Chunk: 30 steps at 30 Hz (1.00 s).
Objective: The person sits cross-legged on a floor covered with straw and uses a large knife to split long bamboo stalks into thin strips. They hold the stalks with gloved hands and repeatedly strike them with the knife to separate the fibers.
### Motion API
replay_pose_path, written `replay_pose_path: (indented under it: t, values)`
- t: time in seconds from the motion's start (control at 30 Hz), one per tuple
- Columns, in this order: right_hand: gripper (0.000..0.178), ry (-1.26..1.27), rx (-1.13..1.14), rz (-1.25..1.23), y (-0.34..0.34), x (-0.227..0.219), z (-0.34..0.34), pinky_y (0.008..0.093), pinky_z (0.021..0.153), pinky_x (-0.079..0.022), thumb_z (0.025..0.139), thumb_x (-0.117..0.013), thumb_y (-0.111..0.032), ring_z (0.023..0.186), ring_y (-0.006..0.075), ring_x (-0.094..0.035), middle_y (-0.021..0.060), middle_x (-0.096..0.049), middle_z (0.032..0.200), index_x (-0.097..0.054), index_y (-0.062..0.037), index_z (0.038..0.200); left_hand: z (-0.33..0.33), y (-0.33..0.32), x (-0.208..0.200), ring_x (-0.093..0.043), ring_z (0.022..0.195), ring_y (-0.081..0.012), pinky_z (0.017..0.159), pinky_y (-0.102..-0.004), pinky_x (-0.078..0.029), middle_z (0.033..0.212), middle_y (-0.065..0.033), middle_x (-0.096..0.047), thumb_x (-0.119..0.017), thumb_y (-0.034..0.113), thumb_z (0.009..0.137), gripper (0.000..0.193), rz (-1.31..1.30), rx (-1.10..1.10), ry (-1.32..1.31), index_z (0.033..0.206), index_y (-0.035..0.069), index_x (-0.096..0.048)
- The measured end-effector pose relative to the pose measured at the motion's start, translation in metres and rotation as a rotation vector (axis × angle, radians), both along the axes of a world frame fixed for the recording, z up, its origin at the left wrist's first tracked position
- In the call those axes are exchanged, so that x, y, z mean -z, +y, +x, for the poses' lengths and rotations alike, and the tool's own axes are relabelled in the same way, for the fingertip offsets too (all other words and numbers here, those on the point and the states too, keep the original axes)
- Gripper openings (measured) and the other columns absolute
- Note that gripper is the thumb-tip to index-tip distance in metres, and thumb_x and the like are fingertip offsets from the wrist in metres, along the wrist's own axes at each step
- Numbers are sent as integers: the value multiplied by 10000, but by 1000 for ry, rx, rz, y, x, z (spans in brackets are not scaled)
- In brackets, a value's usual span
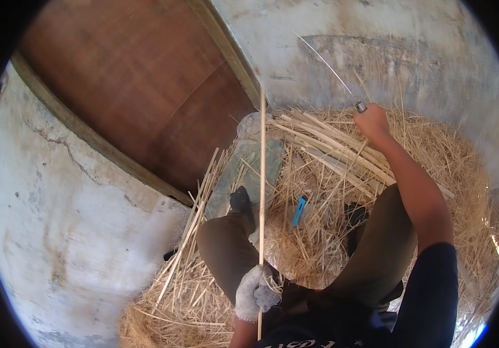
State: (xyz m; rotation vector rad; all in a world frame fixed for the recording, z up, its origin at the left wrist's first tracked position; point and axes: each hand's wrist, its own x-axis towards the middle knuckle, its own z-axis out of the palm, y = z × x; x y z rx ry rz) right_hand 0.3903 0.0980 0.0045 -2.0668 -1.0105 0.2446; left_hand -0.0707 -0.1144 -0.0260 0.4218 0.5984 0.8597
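Note:
My left hand (254, 297), in a whitish knitted glove, is closed around the lower part of a long, thin bamboo strip (262, 174). The strip stands nearly straight up in the view, from my lap to beside the door frame. Out to the far right, my bare right hand (371, 120) grips the handle of a long knife (332, 68). Its narrow blade points up and left toward the wall, well apart from the strip. A blue utility knife (299, 210) lies between my legs on the shavings.
Pale shavings (325, 243) cover the floor around me. Several split bamboo strips (342, 148) lie in a bundle ahead, with others at my left (194, 217). A flat grey-green slab (232, 174) sits by my foot. A brown door (139, 87) and stained walls (64, 232) stand close.

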Motion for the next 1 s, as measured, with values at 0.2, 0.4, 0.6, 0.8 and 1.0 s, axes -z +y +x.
replay_pose_path:
  t: [0.2,0.4,0.6,0.8,1.0]
  values:
    - [223,-276,-480,163,-27,-6,-72,421,613,-544,835,-707,-279,622,269,-664,137,-685,693,-744,-59,825,14,1,-13,-280,361,-78,344,-250,-248,515,62,-331,-479,298,1091,338,36,-9,148,808,113,-476]
    - [182,-438,-509,-84,0,-10,-44,407,649,-570,820,-694,-257,654,280,-692,131,-695,700,-764,-92,853,5,-6,-4,-293,363,-91,350,-260,-250,521,41,-350,-520,295,1069,313,113,63,212,815,118,-485]
    - [201,-414,-489,-98,14,-19,-47,436,678,-577,846,-663,-263,704,284,-713,125,-726,768,-779,-110,907,-16,-21,12,-369,394,-149,387,-327,-310,563,4,-441,-509,323,1056,303,-227,-43,-264,853,99,-523]
    - [261,-139,-140,-105,11,2,-4,451,681,-567,851,-649,-290,732,306,-720,149,-735,789,-770,-62,894,-19,-38,22,-406,432,-167,412,-352,-355,581,0,-431,-548,356,1047,323,-76,8,-32,895,71,-537]
    - [233,19,-293,-13,-8,-15,-66,459,641,-524,805,-682,-225,695,309,-699,160,-700,720,-731,-2,848,13,0,-19,-347,387,-106,359,-279,-345,546,32,-362,-523,375,1084,350,81,-16,49,927,62,-526]
